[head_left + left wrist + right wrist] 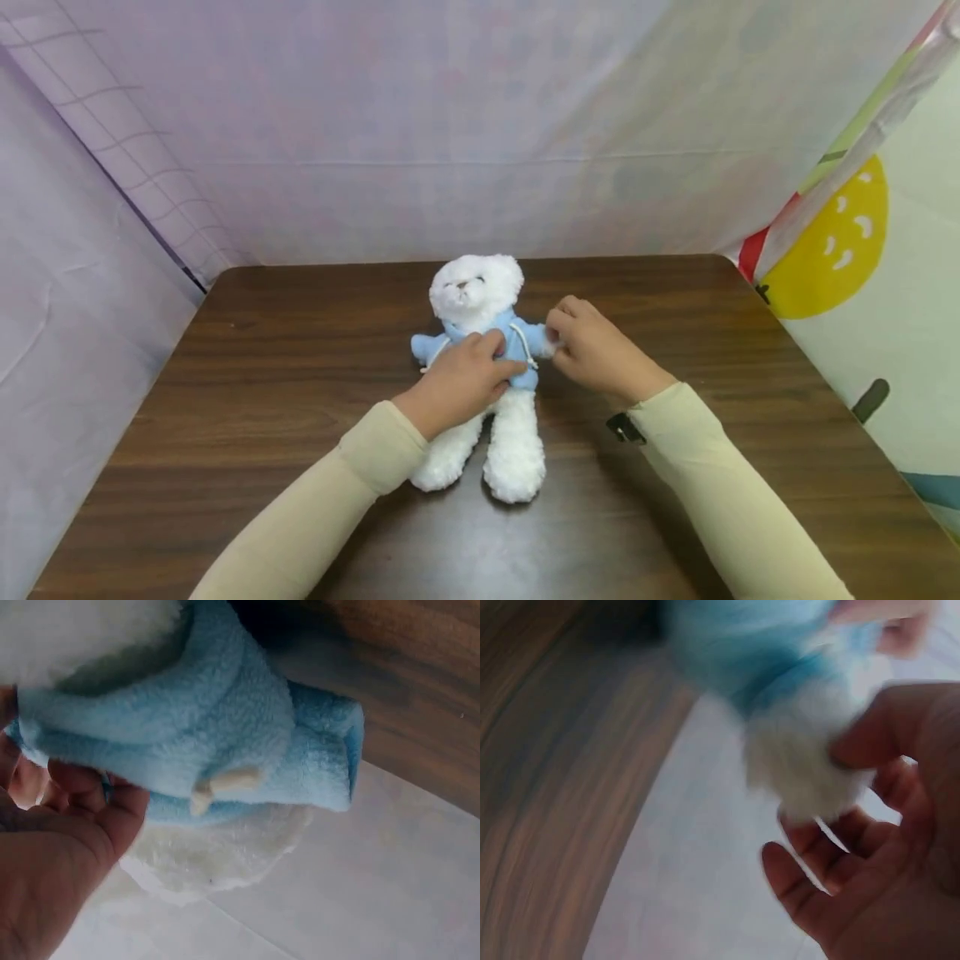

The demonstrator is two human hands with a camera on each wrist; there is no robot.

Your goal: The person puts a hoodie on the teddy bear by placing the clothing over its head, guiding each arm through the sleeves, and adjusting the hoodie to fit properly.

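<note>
A white teddy bear point(474, 292) in a light blue hoodie point(525, 377) lies face up on the brown table, legs toward me. My left hand point(463, 379) is over the bear's front, its fingers curled at the hoodie fabric point(217, 712); part of the hoodie is hidden beneath it. At the bear's arm on the right, my right hand point(596, 346) pinches the white paw point(802, 761) between thumb and fingers. The other sleeve point(426, 346) sticks out to the left. White drawstrings point(522, 343) hang down the hoodie's front.
The wood-grain table point(300, 358) reaches back to a pale curtain point(450, 125). A printed cloth with a yellow shape point(832, 242) hangs along the right side. A dark wristband point(625, 428) shows at my right sleeve.
</note>
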